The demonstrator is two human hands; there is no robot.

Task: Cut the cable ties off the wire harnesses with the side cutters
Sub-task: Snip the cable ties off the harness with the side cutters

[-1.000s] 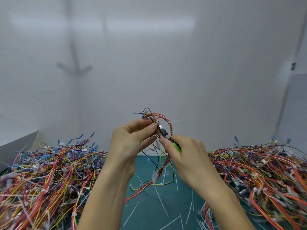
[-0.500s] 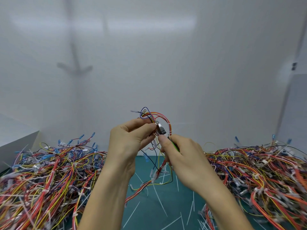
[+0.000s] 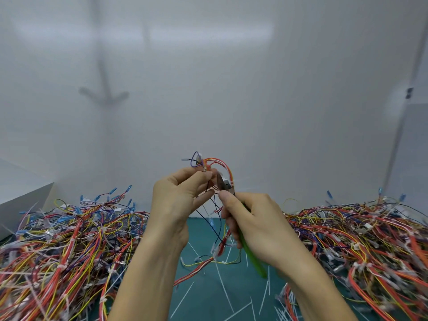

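Green mat [image 3: 203, 297] lane between wire piles [image 3: 69, 239] lies below harness [image 3: 217, 163] and side cutters [image 3: 254, 260]

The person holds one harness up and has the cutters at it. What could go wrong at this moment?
1. The head of the side cutters sits very near the fingertips of the left hand, which pinches the wire harness. A slip of the right hand could nick a finger.
2. The harness's thin wires crowd round the blades, so a wire might be cut instead of a tie.
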